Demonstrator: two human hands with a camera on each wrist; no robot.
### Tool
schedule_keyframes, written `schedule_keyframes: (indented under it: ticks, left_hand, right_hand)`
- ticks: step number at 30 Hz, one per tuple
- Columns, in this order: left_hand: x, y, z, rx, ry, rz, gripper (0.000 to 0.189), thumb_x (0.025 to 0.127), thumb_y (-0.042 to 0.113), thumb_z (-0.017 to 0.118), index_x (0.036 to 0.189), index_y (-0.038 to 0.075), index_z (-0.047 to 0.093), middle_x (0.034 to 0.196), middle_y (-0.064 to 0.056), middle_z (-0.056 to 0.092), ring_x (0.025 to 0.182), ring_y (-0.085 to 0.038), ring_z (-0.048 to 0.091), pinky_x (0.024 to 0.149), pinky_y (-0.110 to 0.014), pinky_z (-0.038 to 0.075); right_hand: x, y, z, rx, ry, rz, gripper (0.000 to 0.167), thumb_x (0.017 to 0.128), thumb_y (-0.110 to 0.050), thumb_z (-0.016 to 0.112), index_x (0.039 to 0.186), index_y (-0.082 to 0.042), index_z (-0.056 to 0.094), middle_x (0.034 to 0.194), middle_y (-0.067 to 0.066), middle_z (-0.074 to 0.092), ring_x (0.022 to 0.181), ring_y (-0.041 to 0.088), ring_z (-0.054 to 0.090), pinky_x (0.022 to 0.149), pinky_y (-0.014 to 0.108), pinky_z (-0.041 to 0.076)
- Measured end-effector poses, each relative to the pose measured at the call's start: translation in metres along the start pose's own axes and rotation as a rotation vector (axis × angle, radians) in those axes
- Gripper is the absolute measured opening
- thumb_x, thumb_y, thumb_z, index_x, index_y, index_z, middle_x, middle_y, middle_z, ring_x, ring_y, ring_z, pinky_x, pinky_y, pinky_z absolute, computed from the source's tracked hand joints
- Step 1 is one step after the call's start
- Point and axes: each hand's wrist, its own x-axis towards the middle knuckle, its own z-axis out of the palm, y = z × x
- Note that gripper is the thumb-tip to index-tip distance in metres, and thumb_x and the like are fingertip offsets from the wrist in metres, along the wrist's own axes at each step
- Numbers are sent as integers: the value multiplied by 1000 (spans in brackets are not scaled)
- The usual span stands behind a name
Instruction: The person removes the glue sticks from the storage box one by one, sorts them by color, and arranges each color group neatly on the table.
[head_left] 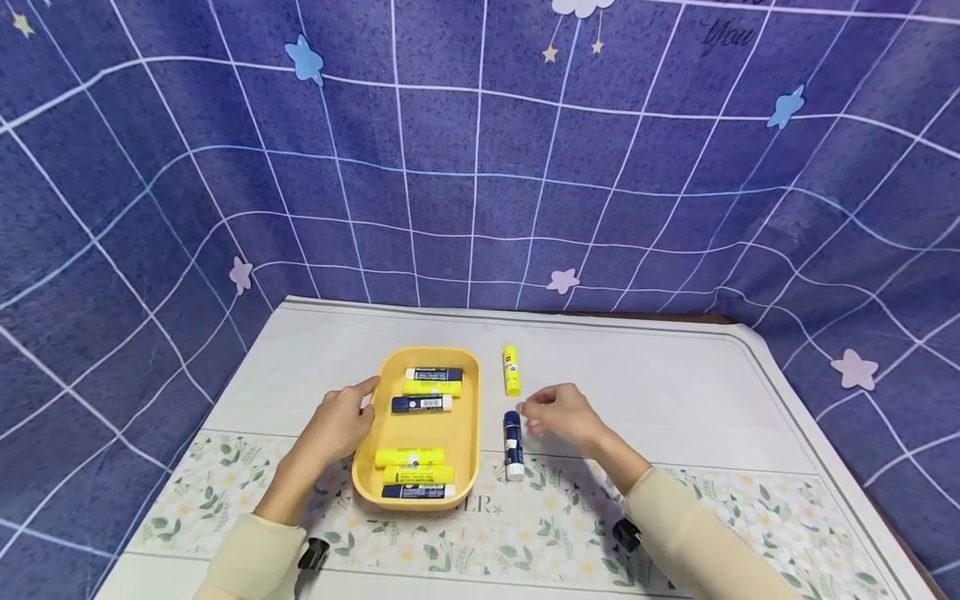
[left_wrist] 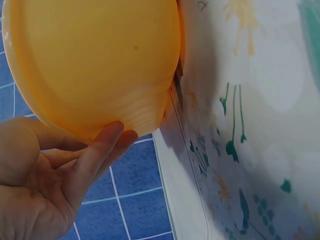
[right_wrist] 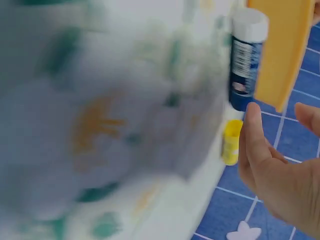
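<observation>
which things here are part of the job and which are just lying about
Likely part of the job:
yellow tray, touched by the left hand
six glue sticks inside it
loose navy glue stick beside the right hand
loose yellow glue stick

Likely just surroundings:
floral table cover
star-patterned blue curtain

In front of me hangs a blue-purple cloth point(head_left: 442, 212), printed with pale grid lines point(head_left: 480, 89) and stars point(head_left: 855, 369). Below it I see a white counter point(head_left: 660, 367), and a band of green-leaved flowers point(head_left: 780, 533) crosses it.
</observation>
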Motion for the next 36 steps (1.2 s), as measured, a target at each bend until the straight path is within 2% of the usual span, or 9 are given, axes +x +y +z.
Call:
schedule_keyframes:
  ticks: [3,7,10,14,15,20,27,36]
  left_hand:
    - [1,0,1,-19,5,16,55,102,4,52,155,-4,42,128,-31,66,50,-13,54,51,-27,47]
    - [1,1,2,-27,5,26,54,102,5,52,155,-4,42,108,-26,71,48,-13,51,48,-26,46]
    - [0,0,2,-19,3,16,54,102,5,52,154,-4,42,116,-29,70,51,-13,54,51,-26,47]
    - [-1,-2,1,-12,8,9,54,101,4,53,154,-5,42,137,-34,61,57,-13,59,55,-26,49]
    - [-2,-2,2,-11,11,11,54,101,4,53,154,-5,43,138,-34,60,58,-13,60,56,-27,50]
    - [-2,0,1,-14,16,16,54,101,4,53,153,-5,43,138,-34,60,61,-13,61,57,-27,51]
    - [-3,-1,-2,-9,17,4,54,101,4,53,153,-5,43,139,-35,59,60,-13,61,58,-27,50]
    - [-3,-1,-1,-15,13,2,54,102,4,53,154,-5,43,139,-34,60,62,-13,62,58,-27,51]
  right_hand:
    - [7,-7,-3,58,-55,-75,41,94,-16,70,124,12,65,116,23,72,102,34,74,95,42,60]
    - [12,-17,-4,80,-126,-147,46,96,-12,68,135,9,60,128,26,68,111,27,71,102,40,57]
    - [14,-24,1,65,-158,-190,47,96,-13,68,138,5,60,129,25,68,111,17,69,103,36,56]
    - [17,-37,10,80,-195,-235,49,96,-13,69,141,6,57,125,22,70,108,13,68,102,35,56]
    - [17,-40,13,87,-204,-244,50,96,-12,69,141,6,57,125,23,70,107,12,68,102,35,56]
    - [16,-53,24,133,-256,-269,46,95,-8,70,138,4,59,129,26,66,105,11,68,99,30,57]
    - [15,-63,45,146,-346,-307,45,94,-10,71,137,-1,61,128,18,66,109,16,65,96,27,57]
    - [24,-69,70,105,-404,-351,45,91,-7,71,135,1,62,131,30,63,105,15,65,92,25,56]
